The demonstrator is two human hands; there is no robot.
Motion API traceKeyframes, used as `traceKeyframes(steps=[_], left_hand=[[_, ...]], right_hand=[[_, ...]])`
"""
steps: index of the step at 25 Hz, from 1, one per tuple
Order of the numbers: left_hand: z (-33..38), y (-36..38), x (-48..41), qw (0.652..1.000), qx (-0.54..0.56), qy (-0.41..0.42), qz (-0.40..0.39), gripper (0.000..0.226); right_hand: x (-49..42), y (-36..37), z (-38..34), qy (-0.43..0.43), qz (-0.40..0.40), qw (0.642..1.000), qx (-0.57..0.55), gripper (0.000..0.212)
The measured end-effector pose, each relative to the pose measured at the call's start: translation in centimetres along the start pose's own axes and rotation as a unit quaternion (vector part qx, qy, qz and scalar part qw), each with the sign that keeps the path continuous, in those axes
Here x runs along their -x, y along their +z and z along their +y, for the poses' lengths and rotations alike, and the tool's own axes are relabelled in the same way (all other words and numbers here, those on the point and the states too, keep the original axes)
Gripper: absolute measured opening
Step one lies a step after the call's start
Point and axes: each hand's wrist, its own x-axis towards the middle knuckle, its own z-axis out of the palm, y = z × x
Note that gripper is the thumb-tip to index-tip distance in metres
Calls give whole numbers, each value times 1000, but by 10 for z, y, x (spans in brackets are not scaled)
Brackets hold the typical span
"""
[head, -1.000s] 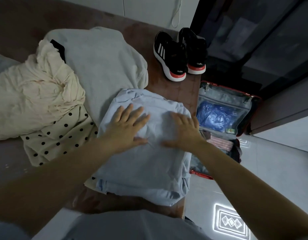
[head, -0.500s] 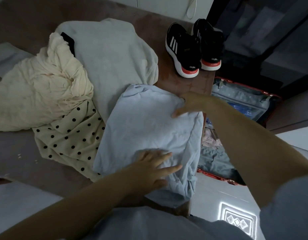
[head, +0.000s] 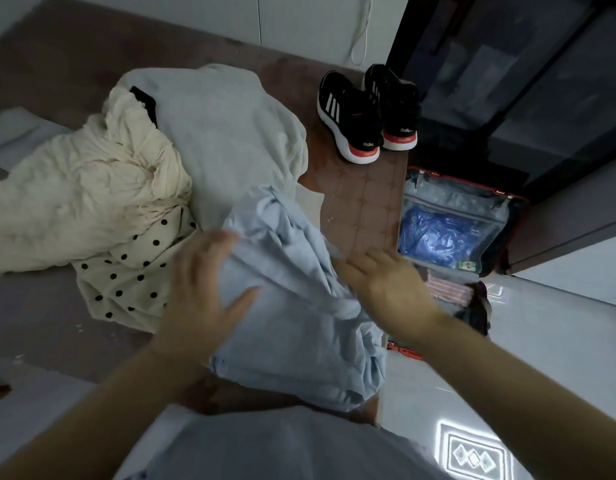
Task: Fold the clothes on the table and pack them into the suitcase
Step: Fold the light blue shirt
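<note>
Left hand (head: 202, 289), right hand (head: 386, 285): my fingers straight, palms squeezing blue garment (head: 292, 323) from both sides at near table (head: 362, 202) edge. Nothing pinched. Risk: folds slump open, bundle slips, drops short of suitcase (head: 455, 199).

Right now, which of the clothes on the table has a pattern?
The cream garment with black dots, beside the left hand; the others are plain.
</note>
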Motion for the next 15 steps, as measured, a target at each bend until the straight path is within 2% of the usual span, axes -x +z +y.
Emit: traceKeyframes(steps=[1,2,3,4,6,9,11,13,15], left_hand=[[-8,-17,-13,999,-31,-21,11,79],[-16,-28,-24,998,-41,-31,-23,90],[-19,-35,-36,994,-32,-37,-96,101],[-21,-38,-45,985,-8,-15,-173,108],[-22,-37,-53,956,31,115,-269,103],[-30,-35,-43,918,-15,281,-278,76],[-48,-34,-27,905,-79,328,-260,68],[-79,-29,-6,883,-158,338,-285,72],[-106,-23,14,872,-197,285,-345,99]], right_hand=[[18,2,-13,-3,22,1000,6,25],[33,3,-26,-10,35,999,4,21],[46,5,-36,-21,43,999,0,17],[55,6,-44,-31,48,998,-3,18],[68,10,-57,-46,45,998,-4,21],[87,19,-80,-70,18,997,-22,25],[100,28,-91,-72,-11,996,-41,32],[110,39,-94,-56,-53,996,-35,40],[115,47,-93,-42,-102,993,-36,54]])
